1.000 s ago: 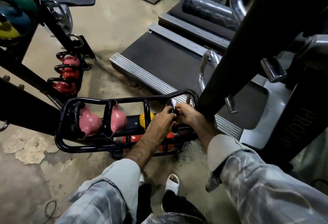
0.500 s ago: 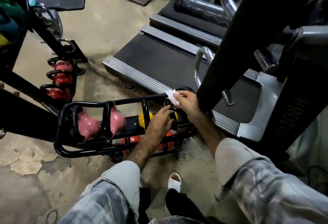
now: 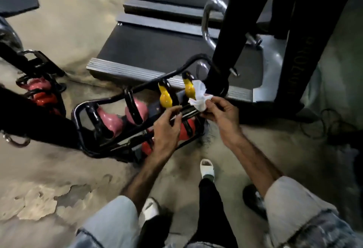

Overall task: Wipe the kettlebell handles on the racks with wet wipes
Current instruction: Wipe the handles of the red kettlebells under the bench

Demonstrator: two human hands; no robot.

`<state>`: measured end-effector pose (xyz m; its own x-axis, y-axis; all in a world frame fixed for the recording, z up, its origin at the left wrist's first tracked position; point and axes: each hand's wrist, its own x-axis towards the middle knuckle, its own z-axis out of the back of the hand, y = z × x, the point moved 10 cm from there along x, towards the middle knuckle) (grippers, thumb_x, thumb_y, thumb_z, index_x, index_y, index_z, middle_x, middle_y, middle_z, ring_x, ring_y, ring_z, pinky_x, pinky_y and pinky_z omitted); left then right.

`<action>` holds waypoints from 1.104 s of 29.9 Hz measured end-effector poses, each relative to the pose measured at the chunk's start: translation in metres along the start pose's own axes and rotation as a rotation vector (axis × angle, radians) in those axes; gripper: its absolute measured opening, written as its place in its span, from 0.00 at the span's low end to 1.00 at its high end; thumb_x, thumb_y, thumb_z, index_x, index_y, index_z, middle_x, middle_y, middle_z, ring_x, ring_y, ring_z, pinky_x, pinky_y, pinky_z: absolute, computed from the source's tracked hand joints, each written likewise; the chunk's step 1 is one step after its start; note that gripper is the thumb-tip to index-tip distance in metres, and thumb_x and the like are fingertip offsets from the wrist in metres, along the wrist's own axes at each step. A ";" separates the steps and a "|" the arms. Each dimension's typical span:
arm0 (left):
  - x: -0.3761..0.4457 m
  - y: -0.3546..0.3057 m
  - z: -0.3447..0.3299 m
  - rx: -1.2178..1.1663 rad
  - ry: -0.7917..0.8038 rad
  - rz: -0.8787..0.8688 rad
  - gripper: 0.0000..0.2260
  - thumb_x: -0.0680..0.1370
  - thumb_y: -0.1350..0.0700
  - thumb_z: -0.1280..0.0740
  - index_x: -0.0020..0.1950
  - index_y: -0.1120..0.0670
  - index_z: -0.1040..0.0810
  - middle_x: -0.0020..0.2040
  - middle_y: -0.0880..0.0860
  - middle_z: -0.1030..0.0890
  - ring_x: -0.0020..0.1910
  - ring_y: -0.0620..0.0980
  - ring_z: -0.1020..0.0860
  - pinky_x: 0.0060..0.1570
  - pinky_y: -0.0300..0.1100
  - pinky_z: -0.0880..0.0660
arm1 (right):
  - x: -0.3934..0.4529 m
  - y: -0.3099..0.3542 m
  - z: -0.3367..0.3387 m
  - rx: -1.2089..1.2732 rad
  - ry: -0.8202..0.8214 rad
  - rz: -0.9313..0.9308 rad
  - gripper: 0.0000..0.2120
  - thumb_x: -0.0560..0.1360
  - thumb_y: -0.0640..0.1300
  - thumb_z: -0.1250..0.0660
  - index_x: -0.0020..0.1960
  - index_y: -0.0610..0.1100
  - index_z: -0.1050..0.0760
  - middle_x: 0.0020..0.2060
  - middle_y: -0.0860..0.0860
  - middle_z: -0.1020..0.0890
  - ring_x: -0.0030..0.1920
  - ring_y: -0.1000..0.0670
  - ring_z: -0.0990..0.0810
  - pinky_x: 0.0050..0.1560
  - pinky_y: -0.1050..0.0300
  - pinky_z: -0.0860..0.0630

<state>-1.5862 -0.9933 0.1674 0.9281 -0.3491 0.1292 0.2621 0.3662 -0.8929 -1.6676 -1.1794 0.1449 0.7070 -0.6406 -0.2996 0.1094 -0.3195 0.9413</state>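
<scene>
Kettlebells sit in a low black rack [image 3: 82, 110] on the concrete floor [image 3: 59, 169], at about eleven o'clock from the person's feet. Nearest in it are two red kettlebells [image 3: 184, 131] on the lower tier; above them stand two pink kettlebells [image 3: 110, 122] toward nine o'clock and two yellow kettlebells [image 3: 166, 98] toward twelve, all with black handles.

The left hand [image 3: 165, 129] hovers over the rack's near rail with fingers loosely curled, holding nothing that can be made out. At one o'clock from it, the right hand [image 3: 222, 112] pinches a crumpled white wet wipe [image 3: 199, 98] between thumb and fingertips, raised just beside the farther yellow kettlebell; whether wipe and bell touch cannot be told.

Half a second ago the right hand pressed the wipe on the rack's top rail and the left gripped a handle; both have since lifted clear.

Beyond, at twelve o'clock, lies a treadmill deck [image 3: 157, 51], with a black machine upright [image 3: 229, 31] at one o'clock.
</scene>
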 end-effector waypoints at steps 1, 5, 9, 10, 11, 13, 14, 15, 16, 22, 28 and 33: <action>-0.016 0.008 0.004 -0.001 0.026 -0.002 0.08 0.77 0.60 0.33 0.55 0.54 0.20 0.50 0.46 0.17 0.49 0.40 0.20 0.53 0.33 0.25 | -0.011 -0.016 0.001 -0.001 -0.007 -0.011 0.06 0.75 0.37 0.31 0.50 0.45 0.18 0.47 0.43 0.16 0.47 0.45 0.18 0.52 0.47 0.20; -0.080 0.063 0.018 0.069 0.146 0.055 0.07 0.76 0.63 0.32 0.53 0.57 0.18 0.48 0.49 0.16 0.46 0.37 0.22 0.50 0.25 0.29 | -0.061 -0.097 -0.007 -0.116 0.006 -0.115 0.07 0.75 0.37 0.30 0.52 0.42 0.18 0.45 0.46 0.16 0.45 0.51 0.19 0.49 0.55 0.21; -0.112 0.141 0.029 0.156 0.204 0.191 0.07 0.76 0.60 0.32 0.52 0.53 0.18 0.47 0.47 0.15 0.47 0.40 0.19 0.51 0.37 0.23 | -0.084 -0.171 -0.031 -0.221 0.076 -0.235 0.04 0.74 0.36 0.30 0.49 0.40 0.19 0.42 0.45 0.16 0.40 0.52 0.19 0.39 0.63 0.21; -0.114 0.161 0.031 0.197 0.216 0.220 0.07 0.76 0.60 0.32 0.52 0.54 0.18 0.48 0.48 0.15 0.48 0.42 0.18 0.52 0.36 0.24 | -0.081 -0.187 -0.037 -0.279 0.080 -0.231 0.04 0.74 0.35 0.29 0.46 0.43 0.19 0.40 0.47 0.16 0.39 0.52 0.19 0.39 0.62 0.20; -0.118 0.190 0.032 0.236 0.215 0.255 0.08 0.76 0.59 0.33 0.53 0.54 0.18 0.49 0.50 0.15 0.49 0.45 0.18 0.52 0.35 0.25 | -0.073 -0.212 -0.043 -0.320 0.100 -0.205 0.06 0.72 0.36 0.28 0.43 0.46 0.19 0.37 0.50 0.16 0.39 0.50 0.18 0.42 0.58 0.19; -0.116 0.243 0.031 0.306 0.200 0.315 0.13 0.75 0.57 0.39 0.54 0.56 0.18 0.51 0.54 0.16 0.50 0.52 0.18 0.53 0.41 0.24 | -0.050 -0.254 -0.063 -0.430 0.154 -0.143 0.07 0.70 0.38 0.25 0.39 0.50 0.19 0.35 0.54 0.16 0.40 0.50 0.17 0.47 0.52 0.19; -0.114 0.266 0.029 0.326 0.184 0.319 0.15 0.74 0.56 0.41 0.53 0.57 0.18 0.51 0.56 0.16 0.50 0.56 0.18 0.52 0.44 0.24 | -0.039 -0.271 -0.072 -0.509 0.165 -0.090 0.05 0.70 0.39 0.25 0.40 0.49 0.18 0.36 0.53 0.16 0.39 0.53 0.18 0.48 0.55 0.20; -0.111 0.282 0.027 0.325 0.161 0.296 0.16 0.74 0.55 0.42 0.53 0.58 0.19 0.50 0.57 0.16 0.49 0.57 0.18 0.50 0.44 0.25 | -0.026 -0.295 -0.081 -0.539 0.187 -0.035 0.03 0.70 0.40 0.25 0.42 0.45 0.17 0.38 0.51 0.15 0.38 0.58 0.19 0.46 0.63 0.22; -0.106 0.310 0.022 0.353 0.152 0.293 0.16 0.76 0.54 0.43 0.54 0.59 0.19 0.49 0.57 0.16 0.48 0.57 0.19 0.48 0.42 0.26 | -0.013 -0.315 -0.090 -0.606 0.177 0.028 0.03 0.70 0.40 0.25 0.44 0.42 0.16 0.39 0.50 0.15 0.37 0.60 0.21 0.43 0.71 0.27; -0.057 0.442 -0.008 0.235 0.056 0.250 0.12 0.79 0.61 0.39 0.59 0.54 0.21 0.53 0.53 0.18 0.49 0.48 0.21 0.49 0.35 0.25 | 0.060 -0.415 -0.121 -0.791 0.152 0.364 0.04 0.68 0.36 0.28 0.41 0.43 0.20 0.40 0.48 0.16 0.39 0.49 0.18 0.43 0.60 0.22; -0.018 0.513 -0.050 0.274 0.043 -0.014 0.16 0.79 0.61 0.38 0.66 0.55 0.24 0.70 0.54 0.27 0.69 0.48 0.30 0.71 0.43 0.37 | 0.082 -0.512 -0.130 -0.831 0.312 0.400 0.09 0.78 0.49 0.34 0.47 0.47 0.17 0.42 0.49 0.14 0.45 0.51 0.17 0.47 0.59 0.25; -0.020 0.550 -0.063 0.217 -0.013 -0.065 0.15 0.78 0.60 0.35 0.65 0.55 0.23 0.71 0.50 0.30 0.70 0.44 0.33 0.69 0.32 0.43 | 0.096 -0.550 -0.121 -0.579 0.342 0.381 0.15 0.76 0.39 0.33 0.61 0.48 0.20 0.52 0.59 0.17 0.50 0.66 0.20 0.55 0.69 0.25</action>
<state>-1.4774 -0.8394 -0.3531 0.9103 -0.3674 0.1906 0.3711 0.5207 -0.7689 -1.5749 -0.9807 -0.3822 0.9353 -0.3518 0.0379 0.0965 0.3565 0.9293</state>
